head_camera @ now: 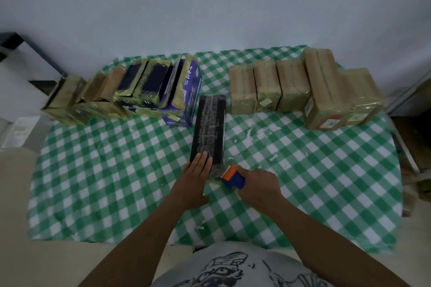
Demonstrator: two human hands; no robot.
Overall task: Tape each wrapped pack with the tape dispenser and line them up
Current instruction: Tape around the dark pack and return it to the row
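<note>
Checked cloth [105,170]; left hand [194,178] on black pack [210,123], right hand [258,187] around dispenser [233,176].

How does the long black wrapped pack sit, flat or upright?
Flat: the black pack lies lengthwise on the green checked tablecloth, left hand resting on its near end.

The right hand [256,184] hides most of the tape dispenser [233,176]; print on the black pack [210,128] is unreadable

The bench [326,193] wears a green and white checked cloth [93,182]. In the middle of the frame a long black pack [210,123] lies flat on it. A row of taped packs [144,86] stands at upper left, and a row of brown packs [291,86] at upper right.
</note>
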